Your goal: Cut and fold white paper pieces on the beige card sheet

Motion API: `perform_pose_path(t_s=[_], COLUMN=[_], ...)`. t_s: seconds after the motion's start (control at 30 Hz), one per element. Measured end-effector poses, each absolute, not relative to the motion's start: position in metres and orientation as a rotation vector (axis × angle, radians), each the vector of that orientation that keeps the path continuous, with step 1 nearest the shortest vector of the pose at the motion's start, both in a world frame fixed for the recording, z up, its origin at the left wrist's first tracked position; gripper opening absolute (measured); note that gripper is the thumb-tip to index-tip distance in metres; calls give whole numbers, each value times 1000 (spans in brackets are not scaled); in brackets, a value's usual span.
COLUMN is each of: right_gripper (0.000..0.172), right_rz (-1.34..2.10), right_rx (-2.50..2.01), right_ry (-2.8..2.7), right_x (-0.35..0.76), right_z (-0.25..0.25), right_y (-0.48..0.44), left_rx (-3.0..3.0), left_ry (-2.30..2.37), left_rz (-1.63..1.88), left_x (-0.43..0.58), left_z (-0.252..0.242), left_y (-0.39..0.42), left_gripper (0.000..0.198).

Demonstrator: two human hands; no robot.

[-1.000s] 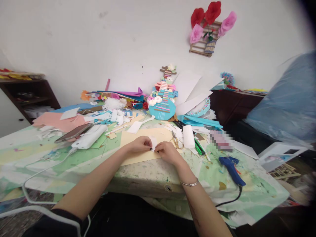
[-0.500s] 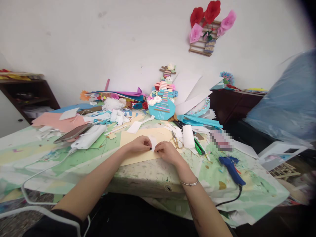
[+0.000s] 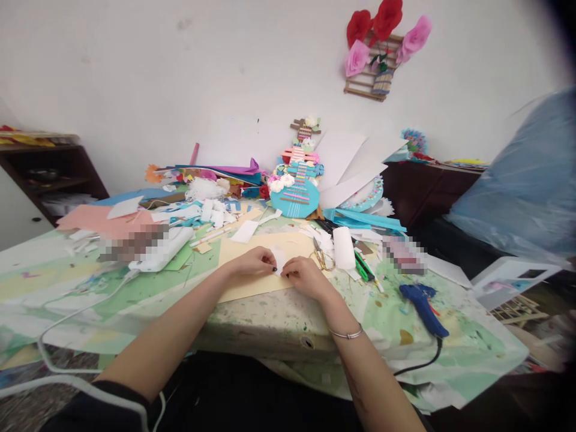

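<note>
Between my two hands is a small piece of thin white paper (image 3: pixel 279 259), over a cream sheet of card (image 3: pixel 243 287) on the table. My left hand (image 3: pixel 257 260) pinches the paper's left edge, thumb and fingers together. On the other side, my right hand (image 3: pixel 302 273) has its fingertips closed at the paper's lower right edge. Just right of the card lie scissors (image 3: pixel 321 254) with gold handles and a white roll (image 3: pixel 344 248). A strip of white paper (image 3: pixel 245 231) lies across the card's far edge.
A blue glue gun (image 3: pixel 423 309) lies at the right, its black cord running off the front edge. Left stands a white power bank (image 3: pixel 162 249) with a white cable. A turquoise paper instrument (image 3: pixel 294 199) leans at the back among scraps. A green cutter (image 3: pixel 363 265) lies near the roll.
Both hands keep almost the same place and grip on the white paper. The view has shifted very slightly.
</note>
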State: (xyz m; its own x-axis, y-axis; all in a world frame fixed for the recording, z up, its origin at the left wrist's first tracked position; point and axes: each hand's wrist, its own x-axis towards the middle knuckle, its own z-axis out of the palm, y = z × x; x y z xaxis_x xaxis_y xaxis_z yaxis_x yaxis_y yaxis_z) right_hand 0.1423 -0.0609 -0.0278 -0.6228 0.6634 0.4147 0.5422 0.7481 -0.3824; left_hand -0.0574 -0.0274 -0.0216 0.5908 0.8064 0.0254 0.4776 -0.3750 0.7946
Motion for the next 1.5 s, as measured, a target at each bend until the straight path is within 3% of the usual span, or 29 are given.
perform_pose_path(t_s=[0.67,1.5], right_gripper=[26,32], right_rz=[242,215], right_rx=[-882,-865], right_ry=[-2459,-2506], right_x=[144,145], right_z=[-24,-25], right_y=[-63,-64], left_rx=[2114,2161], left_ry=[1087,1145], left_rz=[553,535], left_x=[-58,-58], left_z=[-30,-29], left_y=[-24,-23], left_gripper=[18,18])
